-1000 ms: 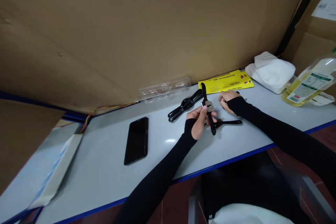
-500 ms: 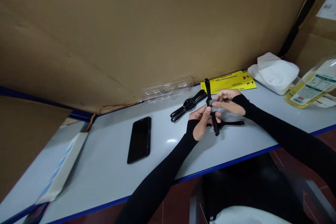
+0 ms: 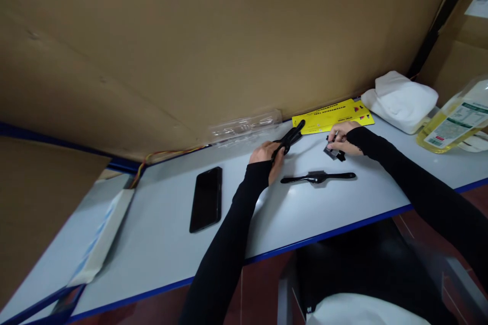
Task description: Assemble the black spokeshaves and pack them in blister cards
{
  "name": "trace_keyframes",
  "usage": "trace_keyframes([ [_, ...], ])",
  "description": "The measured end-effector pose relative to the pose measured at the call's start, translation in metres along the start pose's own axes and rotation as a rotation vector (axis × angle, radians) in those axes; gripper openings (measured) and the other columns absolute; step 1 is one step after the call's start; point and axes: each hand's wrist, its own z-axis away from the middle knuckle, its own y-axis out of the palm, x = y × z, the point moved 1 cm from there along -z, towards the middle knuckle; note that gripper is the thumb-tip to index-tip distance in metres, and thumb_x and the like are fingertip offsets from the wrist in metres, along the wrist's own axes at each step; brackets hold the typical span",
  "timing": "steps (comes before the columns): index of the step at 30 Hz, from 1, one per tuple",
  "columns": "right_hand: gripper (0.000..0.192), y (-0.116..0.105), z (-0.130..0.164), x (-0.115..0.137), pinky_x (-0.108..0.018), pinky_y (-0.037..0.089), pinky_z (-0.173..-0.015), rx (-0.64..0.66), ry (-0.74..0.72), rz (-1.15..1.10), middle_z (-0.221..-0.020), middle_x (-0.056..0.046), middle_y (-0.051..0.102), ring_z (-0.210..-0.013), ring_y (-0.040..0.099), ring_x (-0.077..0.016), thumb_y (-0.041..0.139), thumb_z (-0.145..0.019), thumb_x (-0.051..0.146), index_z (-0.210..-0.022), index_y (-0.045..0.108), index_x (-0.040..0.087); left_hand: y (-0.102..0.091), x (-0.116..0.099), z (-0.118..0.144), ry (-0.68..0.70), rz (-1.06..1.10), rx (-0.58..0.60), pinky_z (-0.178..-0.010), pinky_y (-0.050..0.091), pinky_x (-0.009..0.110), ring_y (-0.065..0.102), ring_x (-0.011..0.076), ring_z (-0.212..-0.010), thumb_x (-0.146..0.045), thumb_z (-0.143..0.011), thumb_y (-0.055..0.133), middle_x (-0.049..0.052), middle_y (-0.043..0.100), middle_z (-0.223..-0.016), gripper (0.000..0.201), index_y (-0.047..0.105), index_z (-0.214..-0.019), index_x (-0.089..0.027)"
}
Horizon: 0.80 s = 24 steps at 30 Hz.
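My left hand (image 3: 267,157) is closed around a black spokeshave (image 3: 294,133), holding it tilted over the other black spokeshaves at the back of the table, which it largely covers. My right hand (image 3: 346,138) pinches a flat grey blade (image 3: 330,153), low over the table. Small black parts (image 3: 340,156) lie against its fingertips; whether they are held too is unclear. Between the hands and nearer the front edge, another black spokeshave (image 3: 317,178) rests flat, a grey plate showing at its middle.
Behind the hands are yellow printed cards (image 3: 324,119) and a clear plastic blister shell (image 3: 246,127). A black phone (image 3: 206,199) lies left. To the right are a white cloth bundle (image 3: 400,101) and a bottle of yellow liquid (image 3: 452,119). A cardboard wall (image 3: 213,35) backs the table.
My hands have moved apart. The left carried the spokeshave left to the others, while the right moved right to the small parts. The spokeshave on the table is now uncovered.
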Motion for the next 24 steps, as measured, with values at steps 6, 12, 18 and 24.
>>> trace_keyframes([
  [6, 0.016, 0.01, 0.003, 0.008, -0.04, 0.043, -0.088, -0.13, -0.229, 0.224, -0.089, -0.007, 0.076, -0.088, 0.062, -0.0243, 0.073, -0.088, 0.037, -0.09, 0.076, 0.021, 0.01, 0.014, -0.003, 0.007, -0.215, 0.085, -0.083, 0.056, 0.034, 0.069, 0.0228, -0.082, -0.033, -0.094, 0.058, 0.01, 0.074, -0.103, 0.032, 0.084, -0.11, -0.022],
  [12, 0.053, 0.033, 0.022, 0.027, -0.039, 0.041, -0.089, 0.245, -0.596, 0.14, -0.099, -0.008, 0.076, -0.104, 0.055, -0.0287, 0.092, -0.067, 0.055, -0.106, 0.077, 0.022, 0.011, 0.022, -0.003, -0.038, -0.229, 0.036, -0.082, 0.057, 0.037, 0.069, 0.0243, -0.079, -0.029, -0.09, 0.065, 0.008, 0.076, -0.099, 0.029, 0.083, -0.109, -0.021],
  [18, 0.026, 0.051, 0.022, 0.035, -0.037, 0.044, -0.087, 0.29, -0.646, 0.188, -0.096, -0.007, 0.076, -0.094, 0.061, -0.0244, 0.082, -0.081, 0.037, -0.1, 0.076, 0.021, 0.005, 0.009, -0.001, 0.01, -0.069, -0.144, -0.089, 0.057, 0.039, 0.07, 0.0283, -0.093, -0.03, -0.087, 0.067, 0.011, 0.078, -0.099, 0.025, 0.082, -0.103, -0.018],
  [24, 0.015, 0.041, 0.023, 0.035, -0.027, 0.041, -0.067, 0.301, -0.467, -0.111, -0.084, 0.0, 0.077, -0.067, 0.059, -0.0137, 0.068, -0.093, 0.029, -0.104, 0.074, 0.021, -0.002, -0.035, 0.015, 0.331, 0.365, 0.279, -0.074, 0.053, 0.031, 0.068, 0.0205, -0.083, -0.048, -0.098, 0.06, 0.008, 0.076, -0.097, 0.035, 0.078, -0.108, -0.019],
])
